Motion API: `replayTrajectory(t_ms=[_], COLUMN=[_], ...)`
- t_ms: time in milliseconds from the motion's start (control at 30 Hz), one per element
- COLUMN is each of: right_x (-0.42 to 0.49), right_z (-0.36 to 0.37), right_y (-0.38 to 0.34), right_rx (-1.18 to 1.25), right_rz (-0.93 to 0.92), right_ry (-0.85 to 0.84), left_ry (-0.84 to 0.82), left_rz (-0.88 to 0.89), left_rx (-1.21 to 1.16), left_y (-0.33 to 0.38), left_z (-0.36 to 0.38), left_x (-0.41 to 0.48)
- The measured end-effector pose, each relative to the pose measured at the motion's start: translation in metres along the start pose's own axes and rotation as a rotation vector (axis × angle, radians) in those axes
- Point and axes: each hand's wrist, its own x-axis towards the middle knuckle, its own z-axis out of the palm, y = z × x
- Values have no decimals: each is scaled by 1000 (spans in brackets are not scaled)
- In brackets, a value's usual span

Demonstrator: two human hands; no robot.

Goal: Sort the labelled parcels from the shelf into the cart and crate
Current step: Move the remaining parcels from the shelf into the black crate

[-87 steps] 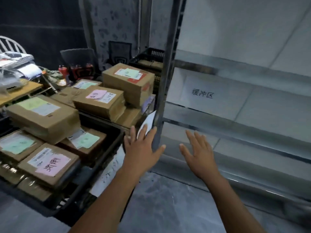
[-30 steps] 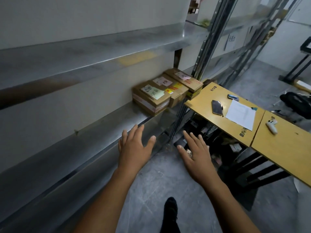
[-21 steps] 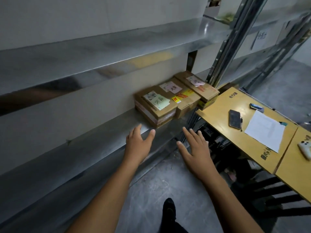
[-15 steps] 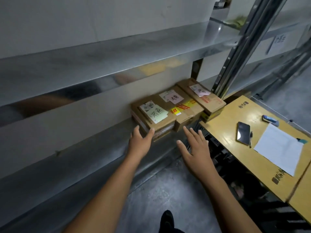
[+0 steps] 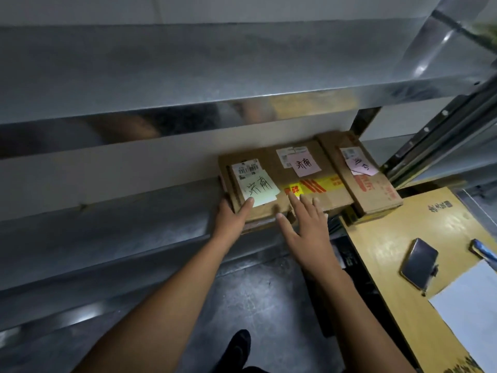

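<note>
Three cardboard parcels lie side by side on a metal shelf (image 5: 134,219). The left parcel (image 5: 266,211) carries a pale green handwritten note and a barcode label. The middle parcel (image 5: 317,189) has a pink note and yellow-red tape. The right parcel (image 5: 376,192) has a pink note and red print. My left hand (image 5: 232,219) holds the left parcel's near-left corner, thumb on the green note. My right hand (image 5: 306,224) lies flat with straight fingers over the front edge where the left and middle parcels meet.
A yellow desk (image 5: 390,265) stands right of the shelf, bearing a dark phone (image 5: 419,263), a white sheet (image 5: 470,310) and a blue object (image 5: 482,250). Another shelf board (image 5: 188,76) hangs low above the parcels. My dark shoe (image 5: 238,348) is on the grey floor.
I turned from the loaded cart and walked along the shelf to the parcels. Both hands advanced from mid-air onto the parcels; the left now holds the left parcel's corner.
</note>
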Motion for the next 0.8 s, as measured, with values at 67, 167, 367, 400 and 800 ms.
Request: replayTrajectory(t_ms=[67,167,367,400,800], right_x=[11,28,50,49,-6], right_z=[3,7,17,19,33], right_y=[2,3,-4,-6,-58], right_rx=[-41,-90,-172,-170,201], right_rz=[5,33,33,29,-1], right_ry=[-27,-64,-185,-193,-145], left_ry=[-15,-59,-129,-146,-71], left_rz=[9,-5,-26,-28,26], left_rx=[-52,-134,-181,-187,-485], left_y=[-5,-9,-12,-11,-14], left_z=[-2,-9,-26,-27,-75], left_x=[2,5,-2,-3,-62])
